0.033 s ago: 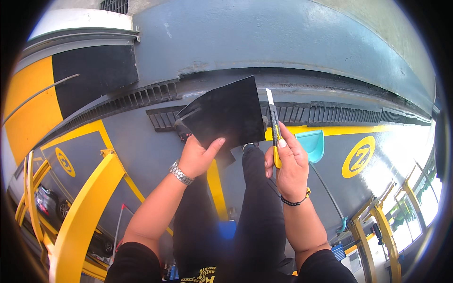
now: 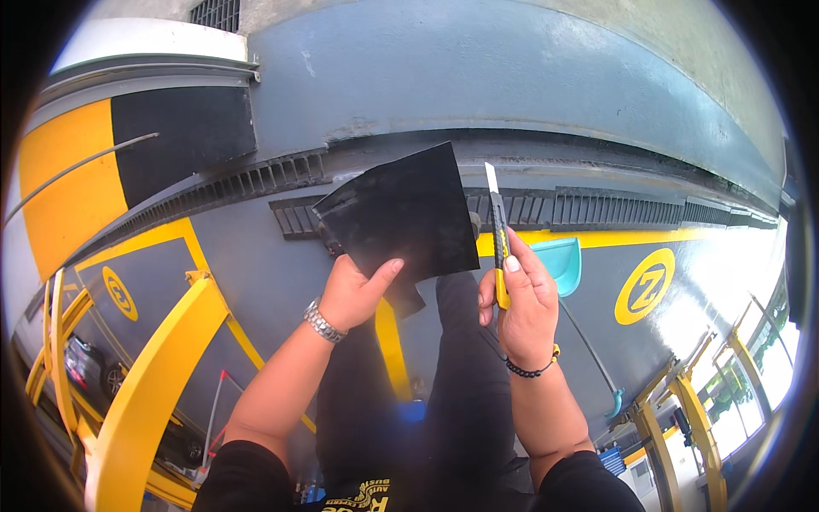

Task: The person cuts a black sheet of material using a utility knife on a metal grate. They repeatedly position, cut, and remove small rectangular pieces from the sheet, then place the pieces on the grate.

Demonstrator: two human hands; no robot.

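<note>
A flat black sheet [image 2: 405,213] with straight and slanting edges is held out in front of me. My left hand [image 2: 360,290] grips its near left edge, thumb on top and the other fingers hidden beneath. To the right of the sheet, my right hand [image 2: 525,294] is closed round a yellow and black utility knife [image 2: 501,247]. Its blade is out and points away from me, apart from the sheet. Beneath the sheet, a darker piece shows near my legs; I cannot tell whether it is joined to it.
Floor drain grating [image 2: 618,207] runs across ahead. A turquoise long-handled dustpan [image 2: 559,264] stands at the right. Yellow lift arms [image 2: 162,375] rise at the left, with a parked car [image 2: 85,363] beyond. A yellow and black panel [image 2: 77,162] stands at the far left.
The view has shifted slightly. The sheet sits a little further left and lower, and its gap to the knife is slightly wider. Both grips are unchanged.
</note>
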